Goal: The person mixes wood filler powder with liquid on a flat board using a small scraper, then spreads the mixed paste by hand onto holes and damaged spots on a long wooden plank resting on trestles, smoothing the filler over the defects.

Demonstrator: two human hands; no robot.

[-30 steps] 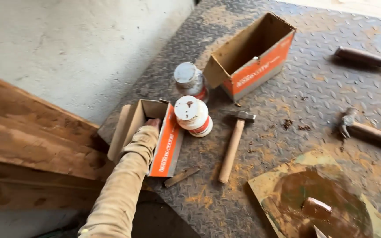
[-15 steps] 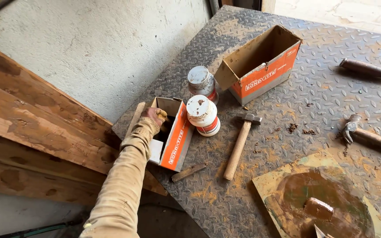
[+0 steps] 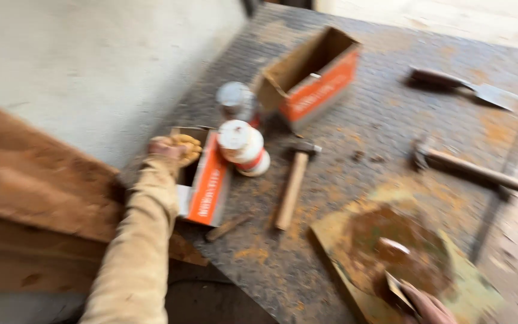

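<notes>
Small box (image 3: 204, 180): orange and white cardboard, open at the top, near the left edge of the metal table (image 3: 355, 126).
Left hand (image 3: 172, 150): in a yellow glove, at the open end of the small box, touching its rim.
Left fingers: curled in together; the picture is too blurry to tell if they grip anything.
Left sleeve (image 3: 136, 258): tan, reaching up from the bottom of the view.
Right hand (image 3: 430, 306): only a bit shows at the bottom edge.
Right fingers: closed on a scraper (image 3: 400, 291), its flat blade resting on a rusty green plate (image 3: 403, 258).
White tub (image 3: 244, 147): round, with a red band, just beside the small box on its right.
Can (image 3: 236, 102): shiny lid, right behind the white tub.
Big box (image 3: 313, 78): open cardboard with an orange side, farther back on the table.
Hammer (image 3: 294, 180): wooden handle, lying to the right of the white tub.
Little stick (image 3: 228, 228): lies near the front of the small box.
Second hammer (image 3: 481, 171): long handle, well off to the right.
Trowel (image 3: 463, 87): dark handle, far back on the right.
Boards (image 3: 37, 198): brown wood, stacked to the left of the table.
</notes>
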